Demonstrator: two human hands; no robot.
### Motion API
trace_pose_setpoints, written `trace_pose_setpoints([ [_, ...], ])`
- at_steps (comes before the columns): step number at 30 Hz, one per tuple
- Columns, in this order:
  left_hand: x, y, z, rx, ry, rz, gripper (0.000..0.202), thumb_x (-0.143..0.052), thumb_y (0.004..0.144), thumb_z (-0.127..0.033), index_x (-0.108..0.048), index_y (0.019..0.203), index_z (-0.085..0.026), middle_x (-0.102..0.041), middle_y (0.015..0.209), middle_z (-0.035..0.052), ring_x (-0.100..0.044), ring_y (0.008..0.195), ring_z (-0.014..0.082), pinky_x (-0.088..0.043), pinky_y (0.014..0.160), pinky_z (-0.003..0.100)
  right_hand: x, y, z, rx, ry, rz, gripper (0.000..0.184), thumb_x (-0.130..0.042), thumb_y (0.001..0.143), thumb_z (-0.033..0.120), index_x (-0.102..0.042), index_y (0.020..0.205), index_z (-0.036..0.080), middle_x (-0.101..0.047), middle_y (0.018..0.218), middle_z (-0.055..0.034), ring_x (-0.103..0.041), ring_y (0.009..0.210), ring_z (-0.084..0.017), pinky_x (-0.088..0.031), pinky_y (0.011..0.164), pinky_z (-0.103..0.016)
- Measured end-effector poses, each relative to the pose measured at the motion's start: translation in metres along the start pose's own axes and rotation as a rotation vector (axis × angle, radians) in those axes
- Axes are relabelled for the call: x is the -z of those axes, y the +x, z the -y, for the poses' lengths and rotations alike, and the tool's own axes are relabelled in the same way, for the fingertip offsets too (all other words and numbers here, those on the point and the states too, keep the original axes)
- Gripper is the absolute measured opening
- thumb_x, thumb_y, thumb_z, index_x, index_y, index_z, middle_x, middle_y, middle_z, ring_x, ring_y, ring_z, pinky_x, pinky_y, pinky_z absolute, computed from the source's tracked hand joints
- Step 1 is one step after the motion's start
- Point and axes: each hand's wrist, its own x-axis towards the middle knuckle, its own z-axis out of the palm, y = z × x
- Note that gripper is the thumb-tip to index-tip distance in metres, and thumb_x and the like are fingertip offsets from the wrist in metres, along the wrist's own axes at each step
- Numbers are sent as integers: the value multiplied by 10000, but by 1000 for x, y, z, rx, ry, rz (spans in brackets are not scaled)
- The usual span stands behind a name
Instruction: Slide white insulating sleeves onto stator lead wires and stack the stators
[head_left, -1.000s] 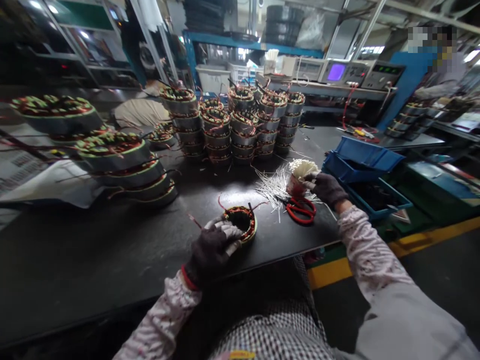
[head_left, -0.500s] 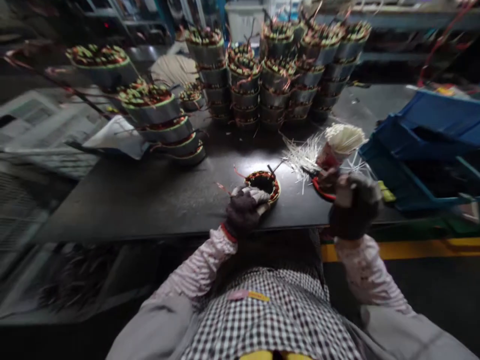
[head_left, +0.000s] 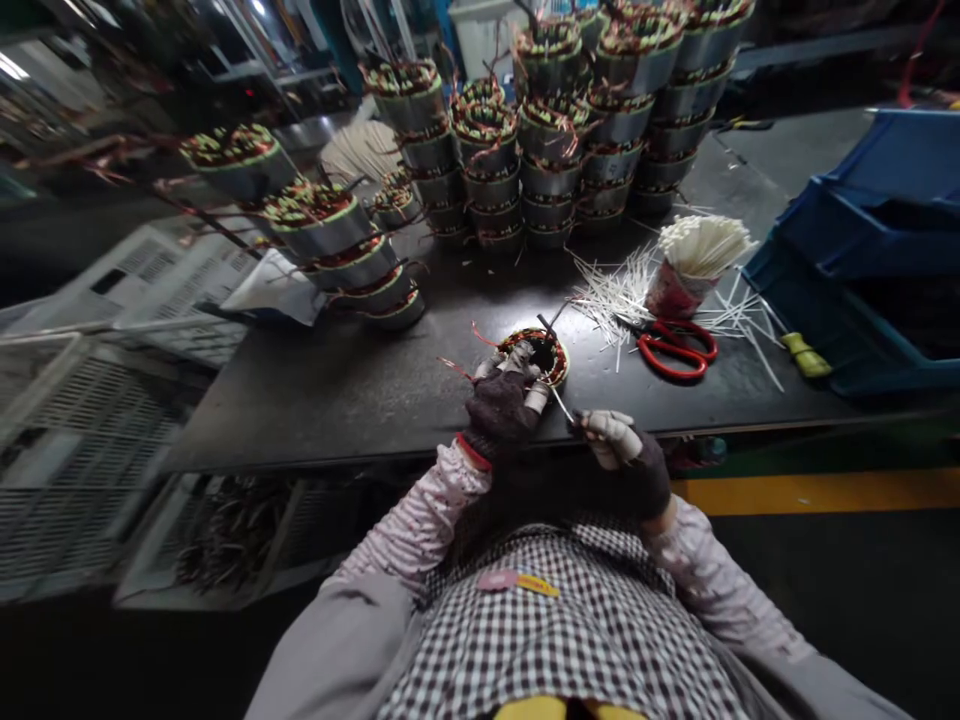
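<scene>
A motor stator point(head_left: 556, 372), a ring with red and copper windings and a pale rim, rests on the dark table. My left hand point(head_left: 504, 400), in a dark glove with pale fingertips, grips its near-left side, with fingers over the rim and partly in the opening. Just right of the ring, my right hand point(head_left: 619, 445), gloved alike, pinches a thin white strip point(head_left: 562, 404). The strip's far end meets the near-right rim; whether it enters the windings cannot be made out. Loose copper leads point(head_left: 454, 369) stick out at the ring's left.
Stacked stators point(head_left: 487, 185) stand at the back, with another leaning stack point(head_left: 352, 260) at left. A red cup point(head_left: 669, 293) of white strips stands among scattered ones, near red-handled scissors point(head_left: 679, 350) and a yellow-green handle point(head_left: 806, 355). Blue bins point(head_left: 885, 260) occupy the right; crates point(head_left: 97, 440) the left.
My right hand has moved left from the scissors to beside the stator and holds a white strip there. The scissors now lie uncovered. My left hand's fingers reach further over the ring.
</scene>
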Motion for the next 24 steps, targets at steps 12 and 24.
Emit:
trace_pose_setpoints([
  [12,-7,0,-9,80,-405,-116,48,-904,937,-238,-897,960,-279,-907,1029,16,-857,1045,260,-556,1316,578,-14,71,21,-560,465,99,430,-982,845,571,-739,904,222,-697,707,16,-628,567,-144,-540,519,-265],
  [24,1,4,-12,60,-436,-50,94,-847,978,-250,-911,1034,-289,-917,1090,38,-860,1081,317,-521,1311,647,-15,81,4,-61,-192,129,238,-696,1111,417,-870,1143,257,-870,1089,-110,-819,1029,-299,-691,968,-460],
])
